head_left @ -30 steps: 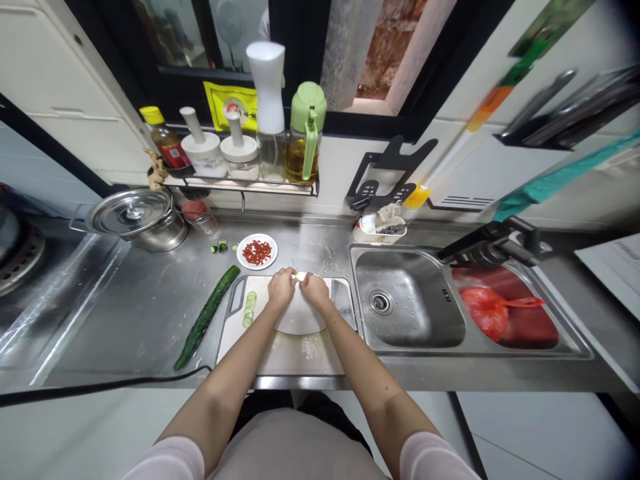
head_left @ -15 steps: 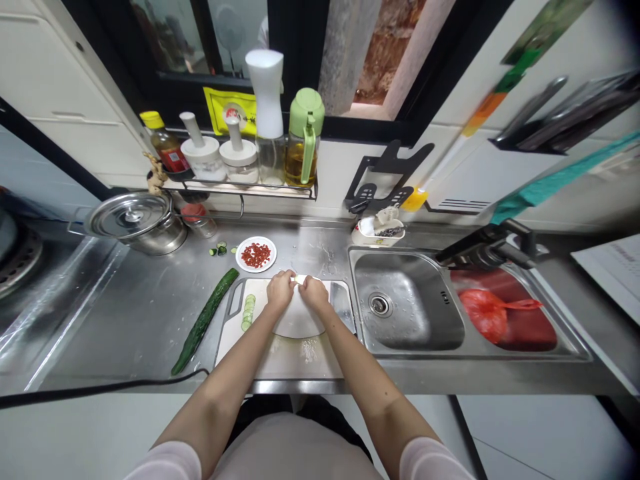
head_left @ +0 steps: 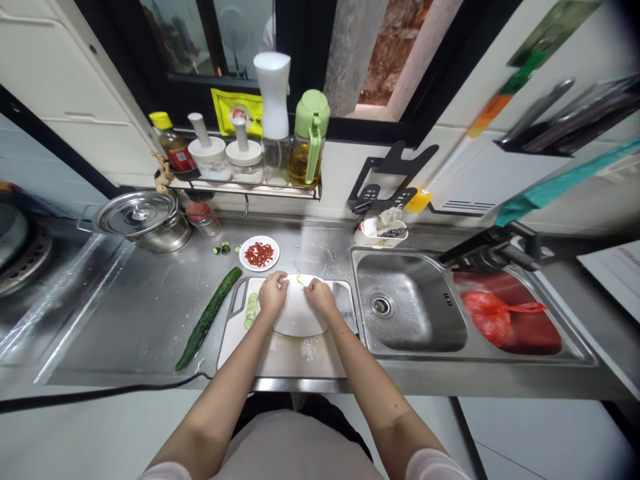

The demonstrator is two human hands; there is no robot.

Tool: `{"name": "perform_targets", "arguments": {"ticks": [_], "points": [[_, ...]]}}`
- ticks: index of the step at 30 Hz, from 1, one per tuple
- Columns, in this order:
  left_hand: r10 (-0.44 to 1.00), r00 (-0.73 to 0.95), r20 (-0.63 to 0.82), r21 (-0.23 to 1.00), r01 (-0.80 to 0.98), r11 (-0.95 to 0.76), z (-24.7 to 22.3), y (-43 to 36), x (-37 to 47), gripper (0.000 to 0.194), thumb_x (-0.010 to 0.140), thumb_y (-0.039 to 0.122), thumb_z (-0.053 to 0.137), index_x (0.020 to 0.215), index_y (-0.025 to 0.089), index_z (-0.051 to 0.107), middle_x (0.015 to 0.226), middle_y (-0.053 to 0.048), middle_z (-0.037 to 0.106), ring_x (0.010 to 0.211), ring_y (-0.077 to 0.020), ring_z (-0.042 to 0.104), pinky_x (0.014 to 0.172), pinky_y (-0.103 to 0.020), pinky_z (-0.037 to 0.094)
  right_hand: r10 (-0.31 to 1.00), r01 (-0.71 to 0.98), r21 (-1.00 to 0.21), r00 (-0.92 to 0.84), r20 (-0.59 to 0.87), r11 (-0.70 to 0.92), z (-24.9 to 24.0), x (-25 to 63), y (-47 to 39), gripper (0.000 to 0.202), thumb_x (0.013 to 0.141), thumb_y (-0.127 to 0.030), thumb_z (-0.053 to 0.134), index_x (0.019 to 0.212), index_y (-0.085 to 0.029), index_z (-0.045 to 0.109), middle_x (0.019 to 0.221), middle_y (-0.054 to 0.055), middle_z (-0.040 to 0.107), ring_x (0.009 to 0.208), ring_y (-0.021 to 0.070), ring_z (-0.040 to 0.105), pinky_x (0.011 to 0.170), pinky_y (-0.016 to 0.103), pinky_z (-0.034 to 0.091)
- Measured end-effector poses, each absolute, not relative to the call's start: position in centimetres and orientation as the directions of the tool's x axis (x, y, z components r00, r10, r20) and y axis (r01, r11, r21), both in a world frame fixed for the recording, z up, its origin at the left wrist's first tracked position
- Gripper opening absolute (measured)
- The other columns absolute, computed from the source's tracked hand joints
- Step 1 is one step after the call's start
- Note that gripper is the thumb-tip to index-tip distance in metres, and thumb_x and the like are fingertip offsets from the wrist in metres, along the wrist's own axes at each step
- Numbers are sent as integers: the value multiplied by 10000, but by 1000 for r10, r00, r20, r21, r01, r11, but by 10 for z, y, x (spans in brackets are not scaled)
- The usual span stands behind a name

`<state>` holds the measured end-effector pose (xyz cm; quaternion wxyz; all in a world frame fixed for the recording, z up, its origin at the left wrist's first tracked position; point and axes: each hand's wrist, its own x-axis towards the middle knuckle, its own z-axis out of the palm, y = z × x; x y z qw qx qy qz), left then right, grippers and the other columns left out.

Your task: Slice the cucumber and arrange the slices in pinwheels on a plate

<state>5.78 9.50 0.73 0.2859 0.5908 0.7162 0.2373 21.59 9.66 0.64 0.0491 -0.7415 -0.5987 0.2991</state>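
Note:
A white plate (head_left: pixel 299 317) lies on the cutting board (head_left: pixel 285 363) in front of me. My left hand (head_left: pixel 274 291) is at the plate's upper left, fingers curled together; whatever they hold is too small to name. At the upper right of the plate, my right hand (head_left: pixel 319 293) pinches beside a thin pale-green strip (head_left: pixel 301 281); its grip is too small to make out. Overlapping cucumber slices (head_left: pixel 251 311) lie on the board's left side. Left of the board rests a whole cucumber (head_left: pixel 209 319). A small plate of red pieces (head_left: pixel 259 253) stands behind the board.
To the right is a steel sink (head_left: pixel 410 303) with a red bag (head_left: pixel 487 317) in its second basin. A lidded pot (head_left: pixel 143 220) stands at the back left, below a rack of bottles (head_left: pixel 250 187). Cucumber ends (head_left: pixel 225 247) lie near the small plate.
My hands have moved apart, the left one to the left and the right one slightly to the right. The pale-green strip now shows on the plate between them.

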Motion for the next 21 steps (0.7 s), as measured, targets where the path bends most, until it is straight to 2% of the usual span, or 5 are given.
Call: {"name": "perform_targets", "arguments": {"ticks": [6,9,12,16,21], "points": [[936,-340,-91,771,571,282,4,53,9,317,842,365,520,1088,208,642,873,-16,660,751,-144,595,712,-232,452,954,774,-573,135,-267,-270,5,232,71,179,858,-333,491,842,-196,605,768,25,645,720,160,560,614,229,335],[917,-381,-117,753,568,332,2,28,-18,327,826,398,526,1064,210,647,826,-4,655,712,-140,593,673,-228,447,965,729,-638,138,-221,-250,4,244,52,188,846,-345,489,817,-194,596,706,12,621,665,153,544,597,226,336],[903,-398,-165,692,605,393,0,7,-39,320,824,416,531,1052,224,647,814,2,660,683,-148,590,665,-241,440,967,700,-668,157,-200,-252,5,253,34,207,835,-367,483,784,-199,592,665,4,600,626,151,529,576,226,333],[885,-393,-250,559,688,463,0,-12,-52,273,836,420,530,1017,253,648,862,-12,692,777,-191,627,660,-256,411,975,683,-695,145,-171,-223,8,258,16,228,820,-389,472,752,-206,589,605,-7,556,592,153,509,562,231,328],[882,-335,-333,423,782,457,0,-20,-53,276,819,438,566,1010,254,641,914,-25,704,859,-211,644,659,-256,390,978,657,-724,144,-151,-209,11,261,1,229,801,-388,460,748,-200,580,578,-12,522,579,155,499,563,238,325]]}}
